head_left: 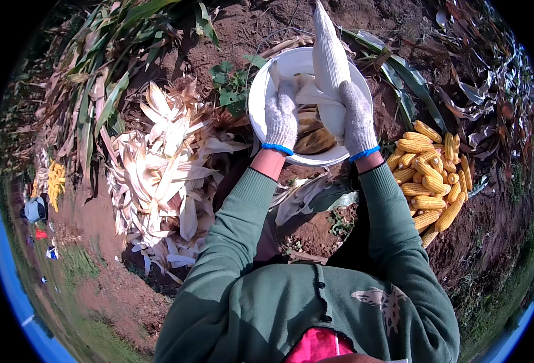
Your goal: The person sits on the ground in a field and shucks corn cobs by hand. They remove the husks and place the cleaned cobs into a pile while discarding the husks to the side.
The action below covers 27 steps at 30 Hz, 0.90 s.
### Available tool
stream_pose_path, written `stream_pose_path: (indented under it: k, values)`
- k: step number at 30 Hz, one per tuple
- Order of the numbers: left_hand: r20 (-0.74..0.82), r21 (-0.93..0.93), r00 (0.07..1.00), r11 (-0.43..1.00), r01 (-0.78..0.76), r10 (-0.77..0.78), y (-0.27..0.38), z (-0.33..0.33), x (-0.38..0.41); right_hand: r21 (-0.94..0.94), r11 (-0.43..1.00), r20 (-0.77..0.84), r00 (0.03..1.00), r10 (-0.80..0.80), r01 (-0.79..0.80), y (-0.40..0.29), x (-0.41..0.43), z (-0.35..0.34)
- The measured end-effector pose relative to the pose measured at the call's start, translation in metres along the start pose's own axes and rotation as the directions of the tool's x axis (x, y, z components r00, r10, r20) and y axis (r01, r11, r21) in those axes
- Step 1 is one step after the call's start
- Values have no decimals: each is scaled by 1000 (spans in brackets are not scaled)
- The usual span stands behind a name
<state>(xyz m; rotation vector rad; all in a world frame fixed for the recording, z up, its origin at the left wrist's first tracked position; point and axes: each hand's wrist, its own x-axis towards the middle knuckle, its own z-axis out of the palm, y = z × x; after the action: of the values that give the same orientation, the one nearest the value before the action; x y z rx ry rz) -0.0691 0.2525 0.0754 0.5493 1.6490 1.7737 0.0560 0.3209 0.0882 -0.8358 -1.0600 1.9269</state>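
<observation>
Both hands wear knitted gloves with blue cuffs, over a white plastic bucket (261, 86). My right hand (358, 115) grips the base of a corn ear in pale husk (330, 54), whose tip points away from me past the bucket's far rim. A loosened piece of husk (332, 118) hangs beneath the ear, between the hands. My left hand (282, 113) is at the bucket's left side, its fingers near the pale husk; whether they grip it cannot be told. Brownish, unhusked-looking ears (314, 140) lie inside the bucket.
A heap of stripped husks (158, 172) lies on the left. Bare yellow corn cobs (430, 177) are piled on the right. Cut corn stalks (90, 77) lie at the upper left, and green leaves (407, 81) beyond the bucket. Another person (34, 209) is far off at the left, near more yellow corn (56, 181).
</observation>
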Motion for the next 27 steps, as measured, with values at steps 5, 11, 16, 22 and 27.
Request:
stream_pose_path:
  k: [5, 11, 16, 22, 27]
  values:
    - [99, 15, 967, 971, -238, 236, -7, -6, -6, 73, 988, 4, 991, 136, -135, 2, 6, -4]
    - [152, -690, 977, 692, 213, -150, 14, -20, -2, 97, 995, -75, 997, 29, -21, 3, 22, -24]
    - [179, -729, 965, 633, 260, -190, 0, -31, 6, 469, 873, -325, 945, 31, 132, -17, 37, -53]
    - [217, -623, 922, 682, 385, -322, -8, -37, 16, 340, 922, -219, 969, -115, 186, -20, 39, -60]
    - [-242, -161, 969, 982, -97, 56, 4, -44, 20, -155, 933, -249, 901, -354, 324, -28, 38, -74]
